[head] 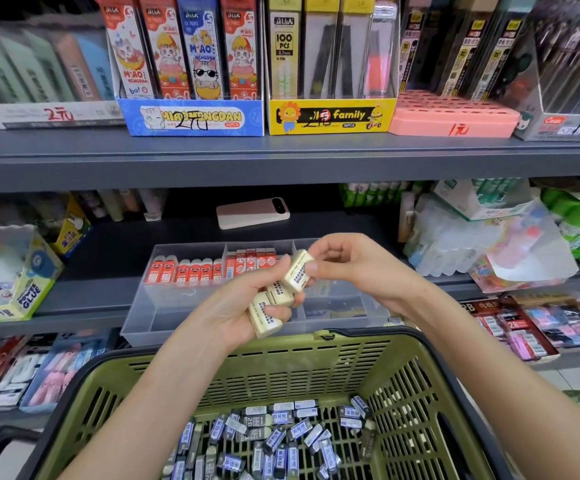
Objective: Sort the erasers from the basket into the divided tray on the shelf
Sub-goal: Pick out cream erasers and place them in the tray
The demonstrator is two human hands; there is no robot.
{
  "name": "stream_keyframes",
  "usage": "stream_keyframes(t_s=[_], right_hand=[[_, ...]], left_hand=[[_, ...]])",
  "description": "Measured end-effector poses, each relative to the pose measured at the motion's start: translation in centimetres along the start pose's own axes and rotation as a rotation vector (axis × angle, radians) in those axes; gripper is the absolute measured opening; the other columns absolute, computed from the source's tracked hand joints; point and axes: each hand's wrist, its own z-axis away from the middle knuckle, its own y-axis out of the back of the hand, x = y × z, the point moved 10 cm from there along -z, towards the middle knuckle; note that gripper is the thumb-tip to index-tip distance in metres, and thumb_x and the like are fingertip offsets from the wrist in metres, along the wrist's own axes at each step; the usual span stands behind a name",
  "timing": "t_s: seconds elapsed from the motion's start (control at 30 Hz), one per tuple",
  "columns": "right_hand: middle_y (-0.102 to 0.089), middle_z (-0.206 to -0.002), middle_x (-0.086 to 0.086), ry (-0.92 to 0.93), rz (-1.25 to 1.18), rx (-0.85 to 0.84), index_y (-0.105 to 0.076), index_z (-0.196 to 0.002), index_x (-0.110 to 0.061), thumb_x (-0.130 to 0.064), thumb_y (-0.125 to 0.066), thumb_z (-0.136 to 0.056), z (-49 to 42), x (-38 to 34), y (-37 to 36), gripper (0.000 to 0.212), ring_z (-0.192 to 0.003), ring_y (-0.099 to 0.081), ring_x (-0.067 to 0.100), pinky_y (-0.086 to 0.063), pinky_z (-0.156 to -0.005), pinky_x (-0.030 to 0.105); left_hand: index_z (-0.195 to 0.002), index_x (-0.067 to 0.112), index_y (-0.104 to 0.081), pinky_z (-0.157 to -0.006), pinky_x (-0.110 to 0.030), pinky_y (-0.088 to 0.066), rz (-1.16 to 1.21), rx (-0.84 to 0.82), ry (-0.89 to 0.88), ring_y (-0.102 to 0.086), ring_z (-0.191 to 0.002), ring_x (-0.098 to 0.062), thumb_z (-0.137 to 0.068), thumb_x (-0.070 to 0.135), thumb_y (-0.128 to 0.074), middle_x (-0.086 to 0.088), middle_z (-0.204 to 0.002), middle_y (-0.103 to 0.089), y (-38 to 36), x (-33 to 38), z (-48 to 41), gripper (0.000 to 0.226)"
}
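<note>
My left hand (243,306) grips a stack of cream-white erasers (271,306) above the front of the clear divided tray (136,317) on the shelf. My right hand (354,268) pinches the top cream eraser (299,270) of that stack. The tray's back compartments hold rows of red-sleeved erasers (191,270) and red-and-white erasers (250,259); its front compartments look bare where visible. Below, the green basket (281,362) holds several blue-and-grey sleeved erasers (274,438).
A pink phone (252,213) lies on the shelf behind the tray. Glue boxes (25,289) stand to the tray's left and wrapped stationery packs (489,244) to its right. The upper shelf carries boxes of pencil leads (330,64).
</note>
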Motion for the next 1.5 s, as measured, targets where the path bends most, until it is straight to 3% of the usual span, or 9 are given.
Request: stream_keyframes(t_s=[0.13,0.27,0.73,0.83,0.9,1.03,1.17,1.37,1.5], right_hand=[[-0.070,-0.087,0.008,-0.003,-0.080,0.137,-0.066,-0.099,-0.011,-0.011,-0.071,-0.079,-0.7,0.4,2.7,0.020,-0.082,-0.064,0.011,-0.050,-0.083,0.020],[-0.069,-0.099,0.002,-0.076,0.531,0.440,-0.067,-0.109,-0.011,-0.018,-0.070,-0.082,-1.6,1.1,7.4,0.028,-0.086,-0.062,0.010,-0.045,-0.075,0.016],[-0.065,-0.116,-0.016,-0.149,1.017,0.177,-0.068,-0.106,-0.034,-0.032,-0.043,-0.097,-3.6,6.2,4.4,0.027,-0.113,-0.055,0.015,-0.028,-0.094,0.034],[-0.070,-0.095,-0.008,-0.014,1.166,0.366,-0.070,-0.097,-0.028,-0.033,-0.043,-0.096,-2.1,3.2,4.1,0.028,-0.098,-0.055,0.023,-0.028,-0.081,0.033],[-0.070,-0.076,-0.002,0.047,0.956,0.505,-0.072,-0.080,-0.019,-0.041,-0.046,-0.094,0.1,1.2,3.5,0.036,-0.081,-0.058,0.025,-0.034,-0.076,0.033],[-0.070,-0.078,0.015,-0.116,0.234,0.194,-0.073,-0.071,-0.016,-0.057,-0.048,-0.086,2.0,1.9,-3.2,0.051,-0.070,-0.063,0.020,-0.048,-0.071,0.032],[-0.067,-0.067,-0.009,-0.170,-0.133,0.201,-0.073,-0.077,-0.016,-0.032,-0.058,-0.090,2.6,1.8,-5.2,0.026,-0.059,-0.051,-0.007,-0.039,-0.058,0.003],[-0.069,-0.075,-0.005,-0.072,-0.241,0.391,-0.067,-0.082,-0.015,-0.019,-0.065,-0.086,2.9,1.4,-0.4,0.006,-0.069,-0.060,0.003,-0.044,-0.063,0.014],[-0.069,-0.085,-0.003,0.016,0.252,0.724,-0.068,-0.092,-0.017,-0.022,-0.065,-0.086,2.6,0.9,7.5,0.009,-0.081,-0.062,0.012,-0.051,-0.076,0.030]], left_hand=[[-0.100,-0.004,-0.059,-0.033,-0.016,-0.037,0.046,0.047,-0.005,-0.059,-0.056,-0.020,-0.078,0.013,-0.060,-0.020,-0.078,-0.067,0.0,0.4,0.0,0.029],[-0.105,-0.007,-0.050,-0.034,-0.018,-0.038,0.170,0.160,-0.028,-0.059,-0.056,-0.026,-0.070,0.002,-0.047,-0.027,-0.081,-0.067,1.7,0.9,0.5,0.037],[-0.104,-0.002,-0.046,-0.027,-0.015,-0.031,0.185,0.174,-0.042,-0.060,-0.050,-0.022,-0.097,0.010,-0.039,-0.028,-0.088,-0.069,2.8,1.0,1.4,0.016],[-0.097,0.000,-0.049,-0.028,-0.016,-0.031,0.226,0.167,-0.116,-0.058,-0.047,-0.021,-0.098,0.013,-0.038,-0.021,-0.073,-0.068,2.3,1.7,1.2,0.017],[-0.091,0.002,-0.048,-0.028,-0.017,-0.031,0.264,0.178,-0.231,-0.057,-0.046,-0.019,-0.100,0.015,-0.036,-0.017,-0.064,-0.064,2.2,2.7,1.1,0.020],[-0.094,0.007,-0.045,-0.033,-0.018,-0.032,0.265,0.249,-0.509,-0.054,-0.046,-0.018,-0.100,0.011,-0.034,-0.012,-0.060,-0.062,2.3,4.6,1.4,0.014],[-0.096,0.011,-0.046,-0.038,-0.018,-0.035,0.162,0.276,-0.631,-0.048,-0.040,-0.017,-0.101,0.012,-0.031,-0.011,-0.064,-0.065,1.5,4.8,2.0,0.016],[-0.100,0.009,-0.041,-0.075,-0.037,-0.054,0.116,0.249,-0.662,-0.072,-0.081,-0.026,-0.102,0.009,-0.032,-0.016,-0.089,-0.073,1.4,5.5,2.0,0.009],[-0.105,0.007,-0.038,-0.073,-0.034,-0.059,0.103,0.229,-0.595,-0.069,-0.095,-0.033,-0.100,0.004,-0.039,-0.027,-0.111,-0.064,2.8,5.4,1.9,0.006]])
